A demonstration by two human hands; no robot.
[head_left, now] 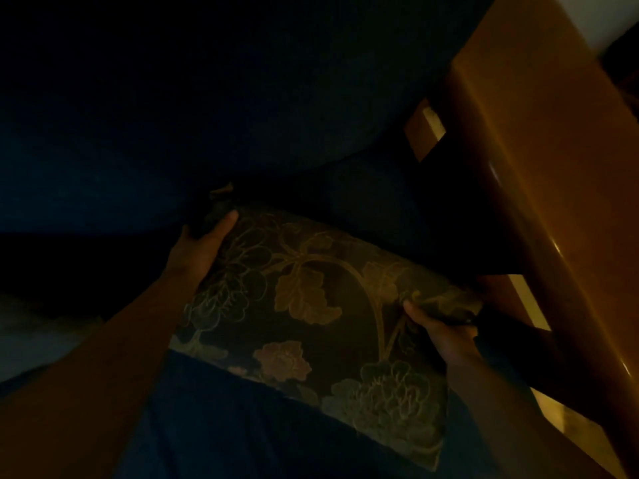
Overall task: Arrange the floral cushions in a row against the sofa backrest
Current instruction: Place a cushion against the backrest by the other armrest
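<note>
Both hands grip one floral cushion [311, 305] by its top corners, left hand [197, 250] and right hand [439, 330] pinching fabric, likely to steer it upright toward the dark backrest [173, 98] near the sofa's wooden arm [539, 167]

- The dark blue sofa seat [221, 430] fills the lower frame, dim and hard to read.
- A floral cushion [311, 305] lies on it at centre.
- The sofa's wooden armrest [539, 188] runs down the right edge.
</note>
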